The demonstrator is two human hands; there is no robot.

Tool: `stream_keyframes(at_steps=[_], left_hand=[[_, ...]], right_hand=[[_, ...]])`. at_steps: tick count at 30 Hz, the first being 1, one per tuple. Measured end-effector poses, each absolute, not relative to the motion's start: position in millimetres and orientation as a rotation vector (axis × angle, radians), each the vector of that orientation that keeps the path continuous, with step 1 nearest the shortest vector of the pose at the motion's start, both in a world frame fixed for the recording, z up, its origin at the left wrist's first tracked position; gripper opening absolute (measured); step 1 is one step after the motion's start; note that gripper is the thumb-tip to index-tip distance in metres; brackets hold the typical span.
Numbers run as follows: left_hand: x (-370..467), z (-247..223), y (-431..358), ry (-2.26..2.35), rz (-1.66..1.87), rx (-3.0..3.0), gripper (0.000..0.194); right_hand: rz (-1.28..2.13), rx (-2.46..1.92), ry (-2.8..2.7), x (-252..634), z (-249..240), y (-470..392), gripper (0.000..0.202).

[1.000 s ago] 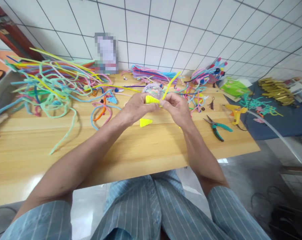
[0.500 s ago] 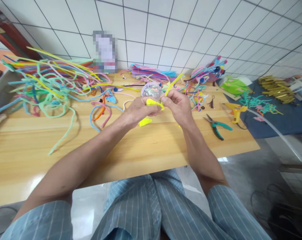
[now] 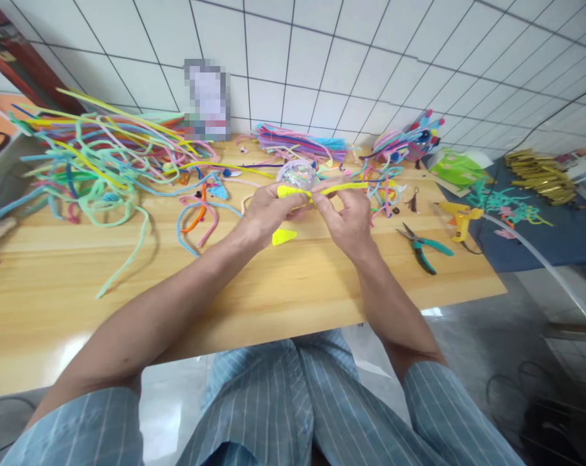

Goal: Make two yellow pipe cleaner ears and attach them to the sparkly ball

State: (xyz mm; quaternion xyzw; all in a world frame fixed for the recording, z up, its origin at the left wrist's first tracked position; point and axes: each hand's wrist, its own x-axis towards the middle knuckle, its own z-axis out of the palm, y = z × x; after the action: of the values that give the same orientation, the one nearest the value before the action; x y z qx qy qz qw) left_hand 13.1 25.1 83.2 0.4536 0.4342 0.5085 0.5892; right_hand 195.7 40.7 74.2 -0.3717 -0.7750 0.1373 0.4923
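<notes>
Between both hands is a yellow pipe cleaner [image 3: 346,186], its free end pointing right past my right fingers. My left hand [image 3: 269,208] is closed on a folded or coiled yellow pipe-cleaner piece [image 3: 289,191], partly hidden by the thumb. My right hand [image 3: 348,210] pinches the yellow strand just beside it. Below my left hand a yellow pointed piece [image 3: 283,237] lies on the wooden table [image 3: 283,291]. Right behind the hands stands a clear round container [image 3: 296,173] with small things in it.
A tangle of coloured pipe cleaners [image 3: 112,162] covers the table's left side, with a purple and blue bundle [image 3: 302,142] by the wall. To the right lie long-nose pliers [image 3: 423,246], a yellow glue gun [image 3: 460,219] and a green packet [image 3: 458,167].
The free yellow end has swung from pointing up and away to lying nearly level toward the right. My right fingers have turned with it; the left hand has barely moved.
</notes>
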Motion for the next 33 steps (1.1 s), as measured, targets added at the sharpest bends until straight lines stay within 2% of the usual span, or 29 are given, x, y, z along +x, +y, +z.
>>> stream_keyframes(at_steps=[9,15,22,29,33], left_hand=[[13.2,84.0,25.5,0.897,1.255,0.911,0.028],[12.4,85.7,24.4,0.891,1.252,0.923,0.039],[12.2,85.7,24.0,0.863,1.259,0.865,0.036],[13.0,86.6,24.7,0.848,1.198,0.793,0.037],[13.9,86.8,22.7,0.845,1.176,0.745,0.037]], right_hand=[[0.252,-0.805,-1.95,194.7,71.3,43.0,0.021],[0.265,-0.764,-1.963,195.7,66.9,44.8,0.016],[0.248,-0.745,-1.967,197.2,64.9,45.5,0.016],[0.02,-0.738,-1.961,198.8,63.8,47.7,0.008],[0.013,-0.748,-1.969,201.2,60.9,51.9,0.009]])
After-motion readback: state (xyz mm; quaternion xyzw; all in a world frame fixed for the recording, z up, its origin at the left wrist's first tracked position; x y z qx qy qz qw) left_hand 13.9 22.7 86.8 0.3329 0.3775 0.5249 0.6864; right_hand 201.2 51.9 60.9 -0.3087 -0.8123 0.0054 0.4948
